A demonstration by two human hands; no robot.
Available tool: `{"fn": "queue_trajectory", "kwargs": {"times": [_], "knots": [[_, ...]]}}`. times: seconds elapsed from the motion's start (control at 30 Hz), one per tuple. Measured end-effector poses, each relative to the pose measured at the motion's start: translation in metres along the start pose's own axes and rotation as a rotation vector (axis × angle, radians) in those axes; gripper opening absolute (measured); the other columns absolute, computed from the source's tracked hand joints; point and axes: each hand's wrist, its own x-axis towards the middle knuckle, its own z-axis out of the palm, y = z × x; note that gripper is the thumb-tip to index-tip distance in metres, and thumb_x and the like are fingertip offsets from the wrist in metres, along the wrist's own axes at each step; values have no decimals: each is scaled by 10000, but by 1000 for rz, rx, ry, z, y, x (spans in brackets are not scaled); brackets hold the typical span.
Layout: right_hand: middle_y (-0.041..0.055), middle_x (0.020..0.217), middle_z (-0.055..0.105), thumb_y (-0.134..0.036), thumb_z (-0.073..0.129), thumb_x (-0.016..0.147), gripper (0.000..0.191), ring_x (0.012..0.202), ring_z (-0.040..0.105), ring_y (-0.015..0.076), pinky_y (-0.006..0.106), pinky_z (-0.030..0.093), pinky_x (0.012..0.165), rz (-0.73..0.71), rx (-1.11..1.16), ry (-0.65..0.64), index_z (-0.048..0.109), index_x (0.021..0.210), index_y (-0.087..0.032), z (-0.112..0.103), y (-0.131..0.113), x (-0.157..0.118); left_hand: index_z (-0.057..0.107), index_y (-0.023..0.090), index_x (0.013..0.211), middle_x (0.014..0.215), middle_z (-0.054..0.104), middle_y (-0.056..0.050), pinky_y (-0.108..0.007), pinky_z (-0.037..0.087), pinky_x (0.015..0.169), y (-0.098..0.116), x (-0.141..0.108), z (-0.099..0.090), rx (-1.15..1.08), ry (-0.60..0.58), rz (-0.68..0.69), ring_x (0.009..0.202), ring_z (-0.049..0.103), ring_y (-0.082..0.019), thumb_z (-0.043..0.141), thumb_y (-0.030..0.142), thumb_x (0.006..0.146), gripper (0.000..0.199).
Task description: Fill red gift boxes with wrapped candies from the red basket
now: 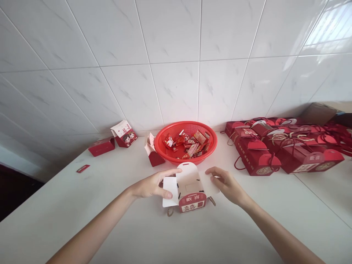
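A small red and white paper gift box stands in front of me with its top flaps folded out, showing a white inside that looks bare apart from small black cord ends. My left hand grips its left side, thumb pressed on the white side flap and index finger reaching to the tall back flap. Over the box's right flap, my right hand has bent, parted fingers with nothing seen in them; whether they touch the flap I cannot tell. Twisted cord handles stick out on both sides.
Behind the box is a red plastic basket with several wrapped sweets. Several finished red gift boxes crowd the right. On the left are a cartoon-print box, a red box and a small red packet. A tiled wall closes the back.
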Motion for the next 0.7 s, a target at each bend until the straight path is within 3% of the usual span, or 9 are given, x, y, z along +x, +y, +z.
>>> {"fn": "queue_trajectory", "kwargs": {"times": [0.17,0.27,0.37,0.47,0.57,0.7], "knots": [[89,1030,678,-604,539,911,498,731,643,200,333,522,655,-8,-206,-15,529,1223,-216,8,-12,-5,389,300,1514,1552,432,-103,-402,468,1044,-11,-2,10,-50,6,-1,1265,564,-299,896,341,637,1014],[135,1228,641,-608,602,880,606,890,674,240,361,552,754,-51,-201,-137,479,1321,-212,3,-19,-6,388,316,1510,1549,430,-97,-425,443,1076,-12,-3,14,-51,-5,11,1288,546,-306,900,355,645,1007],[131,1388,555,-563,735,797,760,1164,603,284,340,557,853,-89,-84,-316,421,1409,-241,-8,-18,-5,395,305,1502,1504,473,-102,-438,426,1085,-14,-4,15,-76,-9,35,1298,531,-310,896,355,655,985],[124,1456,494,-525,839,693,959,1227,571,305,353,560,900,-22,4,-425,352,1480,-272,-14,-12,-3,414,298,1486,1465,506,-98,-432,421,1082,-18,-2,15,-70,11,58,1304,516,-304,897,341,655,962],[148,1513,428,-535,869,641,1075,1236,568,328,381,566,913,11,0,-419,306,1520,-276,-14,-3,-4,418,299,1482,1447,526,-90,-419,431,1068,-20,-1,14,-62,11,68,1287,527,-291,898,349,653,959],[164,1553,396,-569,817,712,1022,1337,495,345,441,486,1056,-104,-110,-391,312,1543,-254,-17,1,-3,480,300,1456,1421,572,-72,-399,443,1064,-5,-5,10,93,-13,65,1273,549,-282,863,407,703,852]]}}
